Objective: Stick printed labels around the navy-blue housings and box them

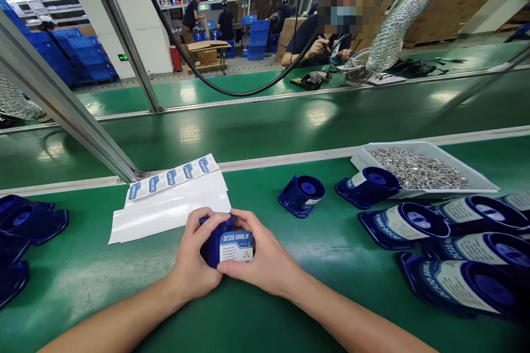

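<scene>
Between my two hands is a dark blue plastic housing [211, 248], held just above the green bench. A blue and white label reading DC52Q-5000L/H [236, 246] is on its near side. My left hand [197, 256] wraps round the left of the housing, fingers over its top. From the right, my right hand [263, 251] grips it, with the thumb at the label's lower edge. Behind my hands lie white label sheets [174, 207], the top strip bearing several blue and white labels. A blue housing [302, 195] with a label stands just beyond my right hand.
More labelled blue housings [403, 223] stand at the right, and several others [33, 220] at the left edge. A white tray [482, 183] holds many small metal parts. A metal post [83, 88] and a hanging black cable [232, 91] are ahead. A person [306, 38] works across the line.
</scene>
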